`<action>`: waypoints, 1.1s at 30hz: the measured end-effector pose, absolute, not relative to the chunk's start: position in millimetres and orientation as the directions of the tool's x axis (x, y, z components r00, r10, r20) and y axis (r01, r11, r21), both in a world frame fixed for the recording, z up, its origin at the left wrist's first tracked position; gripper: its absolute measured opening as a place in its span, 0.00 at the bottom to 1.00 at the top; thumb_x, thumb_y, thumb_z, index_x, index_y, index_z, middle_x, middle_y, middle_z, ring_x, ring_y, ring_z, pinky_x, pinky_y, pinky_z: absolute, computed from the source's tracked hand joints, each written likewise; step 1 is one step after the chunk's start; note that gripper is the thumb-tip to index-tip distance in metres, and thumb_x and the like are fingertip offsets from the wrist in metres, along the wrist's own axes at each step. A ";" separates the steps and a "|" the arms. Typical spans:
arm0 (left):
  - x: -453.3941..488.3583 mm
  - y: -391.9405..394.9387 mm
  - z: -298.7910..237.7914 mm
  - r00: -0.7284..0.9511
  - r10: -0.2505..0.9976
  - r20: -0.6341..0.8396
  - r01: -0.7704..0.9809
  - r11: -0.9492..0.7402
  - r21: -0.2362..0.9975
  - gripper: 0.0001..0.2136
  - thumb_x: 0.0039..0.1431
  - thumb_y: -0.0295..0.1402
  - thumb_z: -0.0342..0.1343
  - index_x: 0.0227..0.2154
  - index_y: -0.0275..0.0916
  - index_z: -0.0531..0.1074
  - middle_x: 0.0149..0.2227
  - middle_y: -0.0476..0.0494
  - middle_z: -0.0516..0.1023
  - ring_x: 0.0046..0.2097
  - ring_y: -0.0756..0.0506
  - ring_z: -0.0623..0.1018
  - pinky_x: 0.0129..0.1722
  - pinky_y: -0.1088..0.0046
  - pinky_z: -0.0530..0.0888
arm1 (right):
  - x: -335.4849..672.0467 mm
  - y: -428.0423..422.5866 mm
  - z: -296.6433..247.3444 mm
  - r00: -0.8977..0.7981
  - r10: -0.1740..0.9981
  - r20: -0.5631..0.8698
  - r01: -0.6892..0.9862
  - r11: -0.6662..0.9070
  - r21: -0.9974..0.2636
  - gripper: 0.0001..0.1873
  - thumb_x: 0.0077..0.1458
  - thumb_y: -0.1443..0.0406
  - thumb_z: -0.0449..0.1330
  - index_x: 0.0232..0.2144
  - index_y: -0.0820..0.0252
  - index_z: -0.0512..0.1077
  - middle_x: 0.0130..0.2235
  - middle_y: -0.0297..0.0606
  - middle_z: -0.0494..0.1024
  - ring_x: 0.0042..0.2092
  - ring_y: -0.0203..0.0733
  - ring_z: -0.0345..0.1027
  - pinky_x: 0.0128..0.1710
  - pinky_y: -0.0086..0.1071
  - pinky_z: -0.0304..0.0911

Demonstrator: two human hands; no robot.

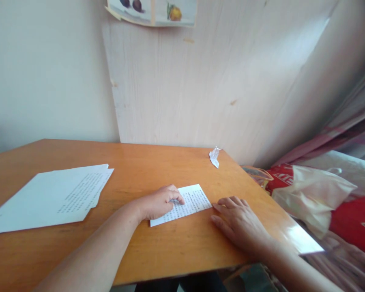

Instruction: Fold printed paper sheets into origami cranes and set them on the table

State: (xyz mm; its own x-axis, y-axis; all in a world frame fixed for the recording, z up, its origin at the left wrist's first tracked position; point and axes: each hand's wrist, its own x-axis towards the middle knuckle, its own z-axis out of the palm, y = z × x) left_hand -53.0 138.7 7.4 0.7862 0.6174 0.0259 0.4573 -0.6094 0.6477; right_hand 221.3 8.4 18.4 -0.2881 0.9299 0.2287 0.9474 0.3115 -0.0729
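A small rectangular piece of printed paper [192, 199] lies flat on the table, covered in rows of dark characters. My left hand [162, 202] rests on its left part with fingers curled, pressing it against the wood and hiding that end. On the other side, my right hand [239, 219] lies palm down on the tabletop with its fingers spread a little. Its fingertips are right by the paper's right corner; whether they touch it I cannot tell. Nothing shows in the right hand.
Large white sheets [53, 194], partly printed, overlap on the left of the wooden table [146, 162]. A small folded paper piece [214, 157] sits near the far right corner. Beyond the right edge are red and white bags [314, 190]. A wall stands behind, with a fruit picture [158, 12].
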 end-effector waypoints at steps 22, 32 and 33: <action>-36.5 64.4 27.4 0.744 0.661 0.093 0.602 -0.725 0.335 0.11 0.61 0.36 0.55 0.44 0.43 0.78 0.46 0.41 0.77 0.49 0.40 0.76 0.50 0.65 0.71 | 184.9 -39.0 6.2 -0.338 0.896 0.287 0.895 0.400 -0.197 0.16 0.65 0.58 0.56 0.52 0.56 0.72 0.55 0.43 0.78 0.60 0.51 0.67 0.67 0.59 0.40; -48.3 -19.0 16.7 0.713 0.674 0.193 0.615 -0.734 0.288 0.16 0.56 0.42 0.63 0.47 0.46 0.76 0.51 0.42 0.77 0.53 0.37 0.73 0.53 0.59 0.69 | 195.9 -84.6 -23.5 -0.320 0.825 0.466 0.863 0.457 -0.215 0.14 0.65 0.67 0.55 0.51 0.53 0.74 0.52 0.39 0.80 0.56 0.46 0.70 0.68 0.53 0.38; -48.3 -24.5 16.2 0.710 0.675 0.199 0.622 -0.734 0.273 0.17 0.55 0.40 0.65 0.47 0.46 0.75 0.51 0.43 0.77 0.53 0.37 0.73 0.54 0.59 0.68 | 197.4 -87.1 -25.8 -0.314 0.814 0.488 0.862 0.460 -0.213 0.14 0.66 0.68 0.54 0.49 0.52 0.75 0.50 0.38 0.81 0.55 0.45 0.71 0.68 0.52 0.39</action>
State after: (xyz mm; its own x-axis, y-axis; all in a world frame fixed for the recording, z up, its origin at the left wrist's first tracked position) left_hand -48.3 -24.5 16.2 0.7100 0.6754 0.1994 0.6218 -0.7342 0.2728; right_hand 197.4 -87.1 -25.8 -0.3139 0.8143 0.4882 0.8622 0.4598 -0.2127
